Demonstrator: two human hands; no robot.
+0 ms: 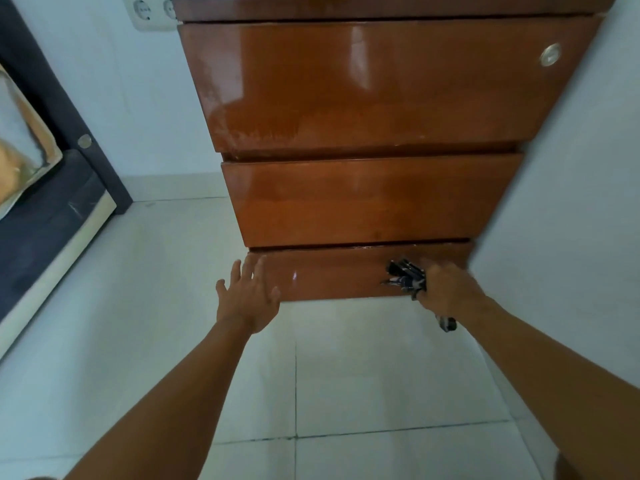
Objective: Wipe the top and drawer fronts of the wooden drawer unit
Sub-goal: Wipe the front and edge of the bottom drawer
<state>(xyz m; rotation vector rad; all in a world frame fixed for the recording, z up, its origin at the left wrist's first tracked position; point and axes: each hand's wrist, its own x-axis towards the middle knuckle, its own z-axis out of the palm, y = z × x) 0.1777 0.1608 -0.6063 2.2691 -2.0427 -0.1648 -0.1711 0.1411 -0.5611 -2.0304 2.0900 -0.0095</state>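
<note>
While the wooden drawer unit (346,109) stood on the tiled floor (346,375) in the corner of the room, with its right side against a pale wall (571,202), it was seen from above, so that its three glossy drawer fronts were stacked down the picture. On the bottom drawer front (339,275), near its right end, the right hand (446,285) was clenched round a dark cloth (407,277) with a light pattern and held it on the wood; one end of the cloth hung out below the wrist. The left hand (247,296) was released, its fingers straight and spread, and it held nothing. Its fingertips reached the left edge of the same front, but it could not be told if they touched the wood. The middle drawer front (370,199) above was plain and shiny. The top drawer front (415,74) carried a round metal lock (550,54) near its upper right corner and showed dull whitish patches along its left and lower parts. Only a thin strip of the unit's top (381,6) was visible at the upper edge of the picture. Just left of this strip, a white double wall socket (149,10) sat on the wall. Far to the left, well apart from the unit, a dark bed frame (52,216) stood on the floor, with light bedding (20,143) on it.
</note>
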